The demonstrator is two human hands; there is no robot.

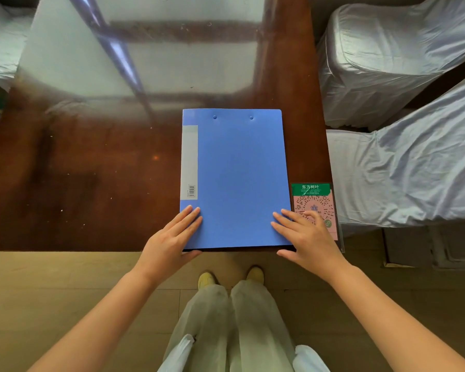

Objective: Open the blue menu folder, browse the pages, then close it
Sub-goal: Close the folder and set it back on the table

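Note:
The blue menu folder (236, 173) lies closed and flat on the dark brown glass-topped table (91, 170), its near edge at the table's front edge. A grey label strip with a barcode runs along its left side, and two rivets show near its far edge. My left hand (172, 237) rests with fingers spread on the folder's near left corner, thumb at the near edge. At the near right corner lies my right hand (306, 234), fingers flat on the cover and thumb under the front edge.
A pink and green QR code card in a clear stand (316, 208) sits just right of the folder, partly under my right hand. Two chairs with pale fabric covers (403, 167) stand to the right of the table. The floor and my shoes are below.

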